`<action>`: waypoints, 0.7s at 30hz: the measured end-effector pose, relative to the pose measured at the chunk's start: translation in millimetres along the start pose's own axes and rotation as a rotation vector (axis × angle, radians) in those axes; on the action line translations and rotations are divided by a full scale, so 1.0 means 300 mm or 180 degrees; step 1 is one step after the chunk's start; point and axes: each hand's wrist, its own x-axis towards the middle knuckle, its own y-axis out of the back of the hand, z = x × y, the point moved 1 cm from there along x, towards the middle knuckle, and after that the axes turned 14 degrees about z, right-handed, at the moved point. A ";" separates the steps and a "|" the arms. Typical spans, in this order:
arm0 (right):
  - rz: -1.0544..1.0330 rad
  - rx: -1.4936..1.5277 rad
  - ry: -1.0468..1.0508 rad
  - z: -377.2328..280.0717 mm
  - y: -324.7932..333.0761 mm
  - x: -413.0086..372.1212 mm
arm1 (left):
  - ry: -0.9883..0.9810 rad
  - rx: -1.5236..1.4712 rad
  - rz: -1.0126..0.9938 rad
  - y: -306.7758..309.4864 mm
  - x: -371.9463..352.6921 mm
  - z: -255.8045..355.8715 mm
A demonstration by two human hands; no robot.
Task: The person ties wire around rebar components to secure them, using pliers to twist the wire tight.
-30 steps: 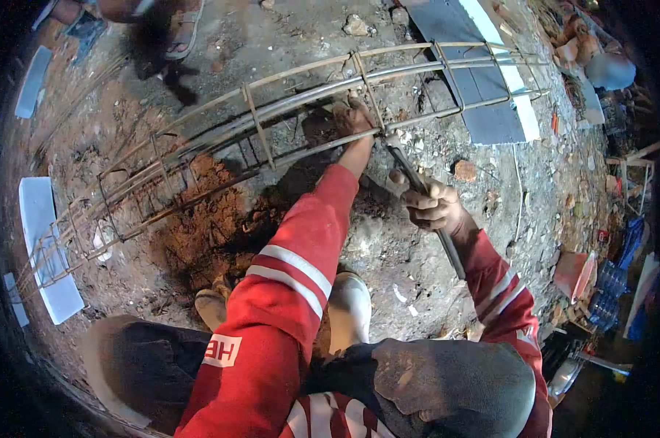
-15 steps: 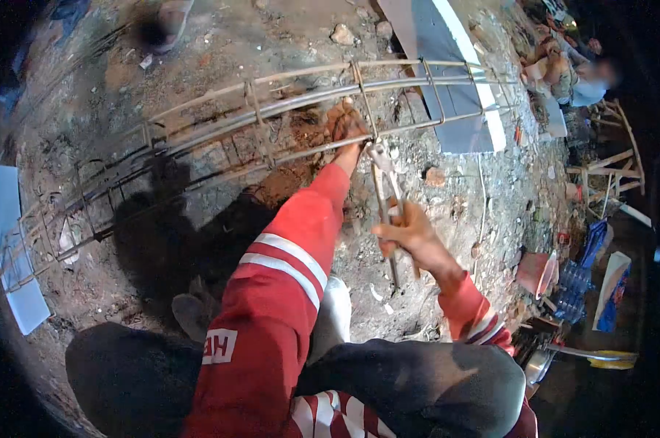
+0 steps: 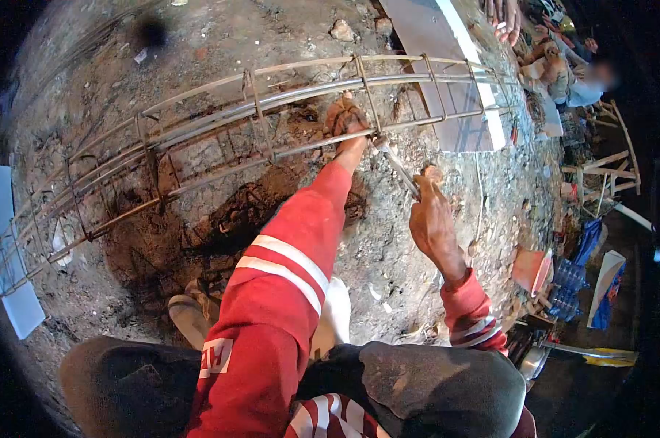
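Observation:
My right hand (image 3: 433,226) is closed around the handles of long steel pincers (image 3: 397,166). Their jaws meet the near bar of a rebar cage (image 3: 300,148), right at a stirrup (image 3: 366,91). My left hand (image 3: 346,120) reaches in under that near bar, just left of the pincers' jaws. Its fingers are curled between the bars; whatever they grip is hidden. The cage is long and narrow, with several steel stirrups around its lengthwise bars, and it spans the view from lower left to upper right.
A pale board (image 3: 454,131) lies under the cage's right end, and another board (image 3: 8,226) under its left. Rubble covers the dirt ground. At right are a red container (image 3: 532,270), plastic bottles (image 3: 566,288) and a wooden frame (image 3: 615,164). Other people's hands (image 3: 504,18) show at upper right.
My right hand has swung up and to the right, bringing the pincers from nearly upright to a slant with their handles closer together. My left hand stays at the cage.

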 end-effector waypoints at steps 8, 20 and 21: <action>0.0293 -0.0683 -0.0500 0.239 -0.155 0.078 | -0.0105 0.0121 0.0103 0.062 -0.005 -0.001; -0.1243 0.2402 -0.2447 0.095 -0.166 -0.082 | -0.0147 0.0254 0.0101 0.102 -0.011 0.015; -0.1620 0.3089 -0.2677 0.108 -0.155 -0.070 | -0.0158 0.0250 0.0095 0.097 -0.010 0.023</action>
